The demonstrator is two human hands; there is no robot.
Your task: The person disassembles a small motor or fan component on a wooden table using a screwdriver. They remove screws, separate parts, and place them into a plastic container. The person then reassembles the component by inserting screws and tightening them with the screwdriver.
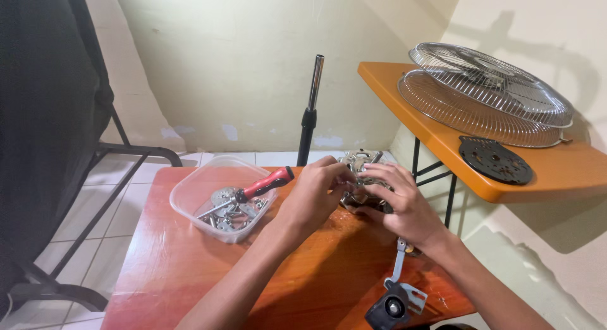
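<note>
A: Where was the metal motor (361,172)?

B: On the red table (190,267), just right of the plastic tub (190,194). Both hands were closed on it, the left hand (314,192) pinching its near edge and the right hand (404,207) wrapped over its far side.

A: What could have gone wrong?

B: It sat near the table's back edge, so a slip might have tipped it off. A loose screw, possibly under the fingers, could have rolled away.
</note>
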